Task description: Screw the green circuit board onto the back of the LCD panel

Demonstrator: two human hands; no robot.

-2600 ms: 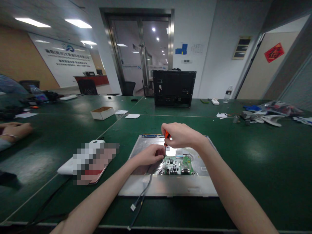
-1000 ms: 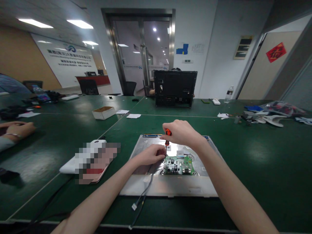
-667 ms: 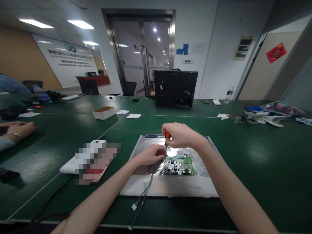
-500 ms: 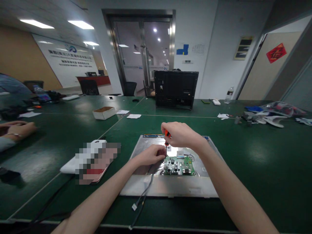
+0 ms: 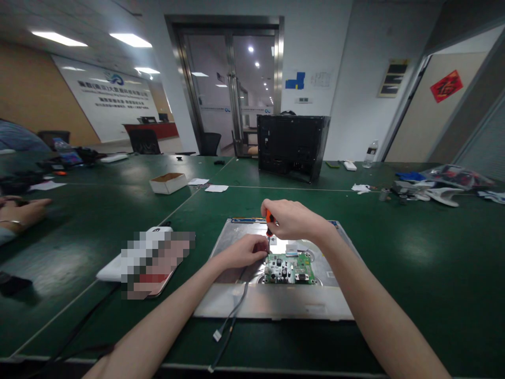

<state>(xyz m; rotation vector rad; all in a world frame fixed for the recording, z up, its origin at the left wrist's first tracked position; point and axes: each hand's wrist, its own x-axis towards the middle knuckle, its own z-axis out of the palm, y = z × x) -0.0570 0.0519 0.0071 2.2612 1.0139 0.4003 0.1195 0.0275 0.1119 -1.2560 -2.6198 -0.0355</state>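
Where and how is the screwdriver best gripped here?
Likely by the handle, from above and the right: the screwdriver stands nearly upright, tip down near a corner of the board, with the left hand left of the shaft. The right hand holds it so.

Both arms are bare and converge toward the centre from the lower edge. The left forearm (image 5: 177, 305) slants up and to the right; the left hand (image 5: 248, 249) lies low, its back turned upward, fingers flexed and the tips drawn near the thumb. Whether they pinch cannot be made out. The right forearm (image 5: 366, 279) slants up and to the left; the right hand (image 5: 290, 218) is raised higher, knuckles uppermost, fingers curled in a closed grip. The hands are near each other but apart.
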